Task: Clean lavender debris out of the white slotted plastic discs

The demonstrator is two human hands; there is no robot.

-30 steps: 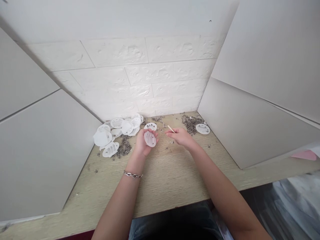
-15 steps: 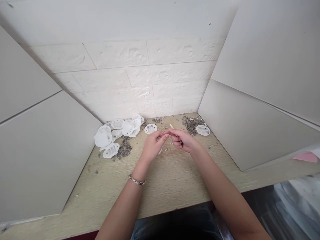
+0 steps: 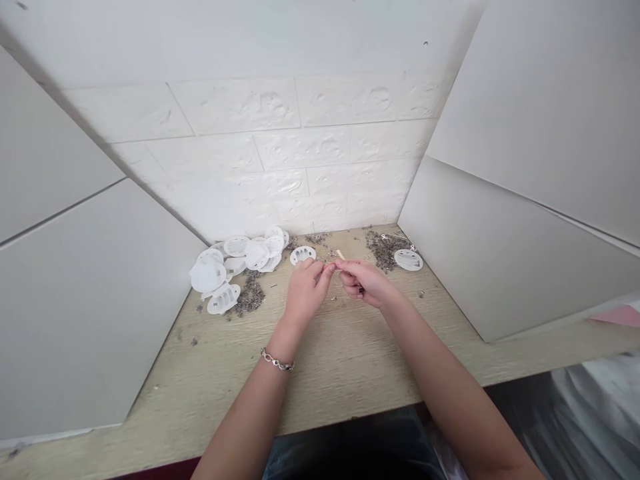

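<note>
Over the middle of the worktop, my left hand point(image 3: 309, 288) and my right hand point(image 3: 369, 283) meet at the fingertips. My right hand is closed, with the end of a thin pale stick point(image 3: 341, 255) poking out past its fingers. A small dark bit shows under the same fingers; whether it belongs to the stick, I cannot tell. My left hand pinches thumb against forefinger, and what lies between them is too small or hidden to name. Just beyond my left hand lies a white slotted oval plastic piece point(image 3: 303, 255).
Left of my hands lies a heap of white plastic pieces point(image 3: 257, 253) beside a pile of small metal parts point(image 3: 250, 295). To the right are another metal pile point(image 3: 384, 249) and a white oval piece point(image 3: 409, 260). White panels point(image 3: 510, 253) flank the wooden worktop point(image 3: 345, 373).
My fingertips have drawn slightly closer together, and the left hand has turned a little. A white piece partly visible below my left hand earlier no longer shows. The view has shifted slightly.
</note>
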